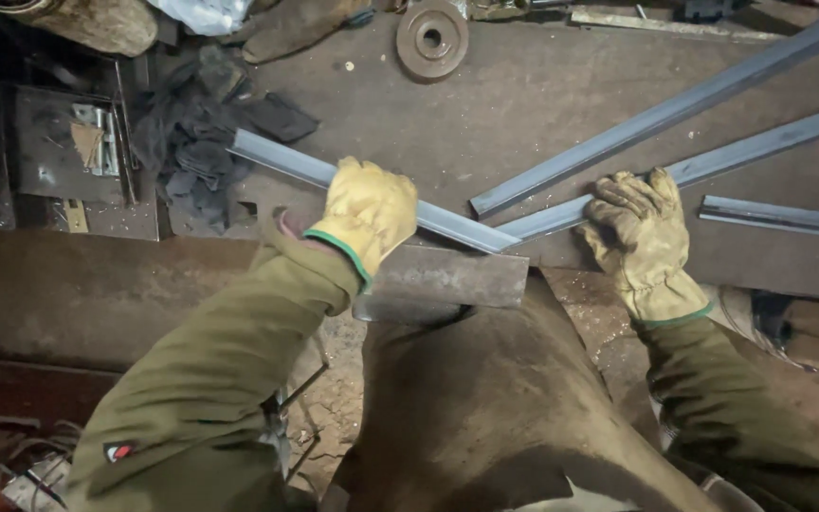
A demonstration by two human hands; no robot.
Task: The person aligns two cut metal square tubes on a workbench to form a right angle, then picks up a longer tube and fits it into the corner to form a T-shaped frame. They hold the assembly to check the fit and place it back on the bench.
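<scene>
Nearest, olive sleeves bent at the elbow, reaching forward over a flat steel plate (447, 280). Left hand (367, 213) in yellow glove, fingers curled shut around grey steel bar (277, 156), palm down, bar running away up-left beyond the fingertips. Right hand (642, 237) in worn glove, fingers closed over second steel bar (760, 147), stretching off up-right. Bar ends met between the hands. Farther beyond the fingers, third bar (675, 109), dark rags (196, 142), round disc (431, 38)
</scene>
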